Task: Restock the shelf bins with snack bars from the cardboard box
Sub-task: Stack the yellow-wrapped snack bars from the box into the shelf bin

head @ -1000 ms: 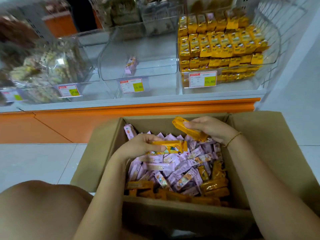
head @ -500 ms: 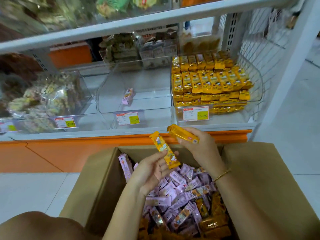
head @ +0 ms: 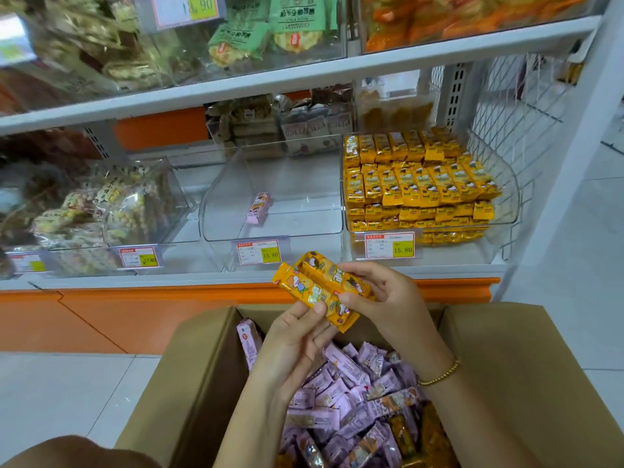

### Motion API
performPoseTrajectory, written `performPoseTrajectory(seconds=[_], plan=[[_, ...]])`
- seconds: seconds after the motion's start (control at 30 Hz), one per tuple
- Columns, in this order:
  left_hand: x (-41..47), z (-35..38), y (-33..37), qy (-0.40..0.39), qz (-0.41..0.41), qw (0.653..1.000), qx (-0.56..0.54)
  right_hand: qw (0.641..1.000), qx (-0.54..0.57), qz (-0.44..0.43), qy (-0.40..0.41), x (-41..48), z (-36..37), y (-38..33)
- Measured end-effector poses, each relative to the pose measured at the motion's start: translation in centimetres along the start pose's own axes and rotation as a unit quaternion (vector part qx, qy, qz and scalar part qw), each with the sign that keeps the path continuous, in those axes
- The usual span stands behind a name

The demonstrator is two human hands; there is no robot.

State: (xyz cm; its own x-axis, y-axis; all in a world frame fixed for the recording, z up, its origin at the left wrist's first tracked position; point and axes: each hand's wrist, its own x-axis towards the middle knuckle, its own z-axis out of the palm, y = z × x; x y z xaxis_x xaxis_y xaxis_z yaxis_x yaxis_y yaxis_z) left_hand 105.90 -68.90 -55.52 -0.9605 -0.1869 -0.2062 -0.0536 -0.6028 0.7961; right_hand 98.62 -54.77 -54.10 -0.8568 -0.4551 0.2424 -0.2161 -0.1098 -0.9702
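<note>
Shelf bins point(head: 297, 224) nearer | left hand point(head: 292, 346), right hand point(head: 391, 305) joined yellow bars point(head: 322, 288)

Green cracker packs point(head: 266, 25) up top, pink/yellow price tag point(head: 189, 8) just left of em. Lower tag point(head: 393, 245) on the rt reads 15.80. Wire mesh panel point(head: 513, 106) far rt, orange base strip point(head: 135, 312) down low, white tile floor point(head: 67, 400) in front of me.

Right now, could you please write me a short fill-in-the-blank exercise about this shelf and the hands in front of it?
1. The middle bin holds only ___ pink bar.
2. The left hand and right hand together hold ___ yellow bars.
3. The bracelet is on the ___ wrist.
Missing words: one; two; right.
</note>
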Motion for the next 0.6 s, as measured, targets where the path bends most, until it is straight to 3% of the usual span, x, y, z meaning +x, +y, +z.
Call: performPoseTrajectory(seconds=[0.13,0.43,0.53,0.6], plan=[[0.3,0.9,0.8,-0.008,0.025,1.0,0.011,0.997,0.056,0.019,-0.048,0.1,-0.7,-1.1],[1.7,3.8,3.2,-0.068,0.052,0.989,0.117,0.995,0.093,0.026,0.038,1.0,-1.6,-1.6],[2.0,3.8,3.9,-0.079,0.033,0.987,0.136,0.992,0.078,0.008,0.095,1.3,-3.5,-2.1],[2.1,3.2,4.3,-0.07,0.015,0.987,0.145,0.995,0.05,-0.009,0.089,1.3,-5.3,-2.8]])
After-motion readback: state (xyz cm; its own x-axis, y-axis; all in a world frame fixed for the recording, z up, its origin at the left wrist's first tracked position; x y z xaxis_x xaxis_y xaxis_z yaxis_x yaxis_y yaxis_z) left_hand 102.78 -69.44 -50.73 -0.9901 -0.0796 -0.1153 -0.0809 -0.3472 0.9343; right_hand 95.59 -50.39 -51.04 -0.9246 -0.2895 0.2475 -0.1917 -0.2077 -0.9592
